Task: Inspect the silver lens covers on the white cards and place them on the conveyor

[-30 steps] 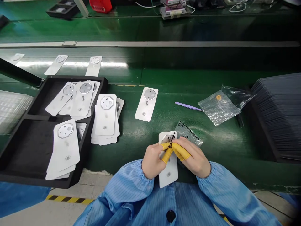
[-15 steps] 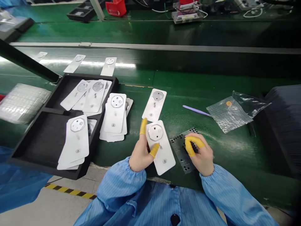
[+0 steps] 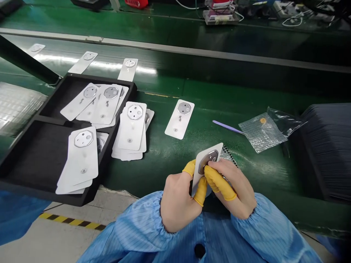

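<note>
Green worktop [image 3: 153, 164], white rectangular card [image 3: 201, 160] tilted up

Right of the black two-bay tray [image 3: 27, 153], the left hand [image 3: 179, 197] grips the card, steeper than half a second ago; the right hand [image 3: 236, 186] meets it, any pinch hidden. Black-dotted clear film [image 3: 229, 156] is mostly covered.

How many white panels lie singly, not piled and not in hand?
4. Panel one lies on the bench left of the purple tweezers. Panel two, panel three and panel four lie beyond the black tray, right to left. The black post may hide others.
</note>
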Demonstrator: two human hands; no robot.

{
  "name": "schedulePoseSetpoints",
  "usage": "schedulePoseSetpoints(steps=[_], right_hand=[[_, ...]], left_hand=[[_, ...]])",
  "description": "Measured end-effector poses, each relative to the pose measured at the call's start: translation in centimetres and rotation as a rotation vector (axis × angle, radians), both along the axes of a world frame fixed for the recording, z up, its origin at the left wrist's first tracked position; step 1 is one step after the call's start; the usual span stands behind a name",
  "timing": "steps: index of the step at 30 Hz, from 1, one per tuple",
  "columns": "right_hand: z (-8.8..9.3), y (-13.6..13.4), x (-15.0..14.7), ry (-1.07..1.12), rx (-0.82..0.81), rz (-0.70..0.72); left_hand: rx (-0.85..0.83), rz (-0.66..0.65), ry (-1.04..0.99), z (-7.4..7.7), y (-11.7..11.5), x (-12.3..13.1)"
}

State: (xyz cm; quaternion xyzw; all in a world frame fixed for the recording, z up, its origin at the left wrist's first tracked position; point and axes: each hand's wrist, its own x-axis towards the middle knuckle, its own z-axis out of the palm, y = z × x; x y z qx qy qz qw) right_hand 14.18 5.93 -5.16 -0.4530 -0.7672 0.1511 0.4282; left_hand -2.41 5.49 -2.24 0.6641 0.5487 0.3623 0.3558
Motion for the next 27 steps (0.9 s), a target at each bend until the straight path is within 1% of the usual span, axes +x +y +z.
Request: schedulePoseSetpoints(steps=[1, 3, 6, 9, 14, 18, 21, 23, 27], right_hand=[[0.1, -0.1, 0.0, -0.049, 0.047, 0.017], [0.5, -0.3, 0.0, -0.165, 0.195, 0.058], [1.2, -0.5, -0.5, -0.253, 0.274, 0.049], [1.6, -0.6, -0.9, -0.259, 0.274, 0.027], [1.5, -0.4, -0.8, -0.272, 0.251, 0.008], [1.5, -0.2, -0.7, -0.299, 0.257, 0.044], [1.4, -0.5, -1.0, -0.323, 0.2, 0.061], [1.2, -0.7, -1.3, -0.31, 0.159, 0.065], [0.4, -0.8, -1.2, -0.253, 0.09, 0.092]], left_hand=[[0.028, 0.009, 0.003, 0.1, 0.0, 0.0], [0.079, 0.017, 0.003, 0.1, 0.0, -0.1], [0.137, 0.008, 0.004, 0.3, 0.1, 0.0], [0.156, -0.008, 0.008, 0.4, 0.1, 0.1], [0.136, -0.027, 0.015, 0.4, 0.2, 0.4], [0.166, -0.006, 0.063, 0.1, 0.0, 0.4], [0.183, 0.012, 0.108, 0.0, -0.2, 0.4], [0.133, 0.007, 0.08, -0.3, -0.2, 0.5], [-0.088, -0.035, -0.107, -1.2, 0.2, 0.4]])
